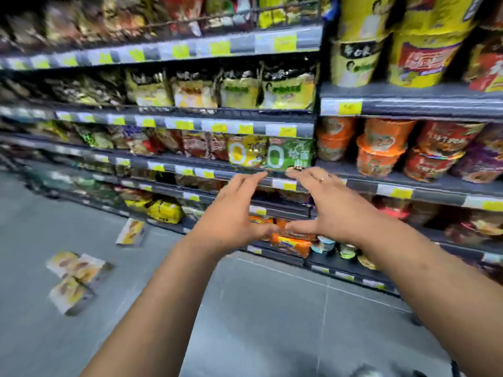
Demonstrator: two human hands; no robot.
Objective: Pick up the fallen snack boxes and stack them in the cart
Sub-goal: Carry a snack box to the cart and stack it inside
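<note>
Several white-and-yellow snack boxes lie on the grey floor at the left: one box (131, 232) leans near the foot of the shelves, a pair of boxes (77, 265) lies closer to me, and another box (71, 294) lies just below them. My left hand (231, 213) and my right hand (324, 205) are stretched out in front of me at mid-height, fingers straight and spread, thumbs pointing toward each other. Neither hand holds anything, and both are well to the right of the boxes. No cart is in view.
Store shelves (245, 175) packed with noodle packets and cup noodles fill the back and right, reaching down to the floor. Grey tiled floor (258, 308) stretches in front of me. The picture is blurred by motion.
</note>
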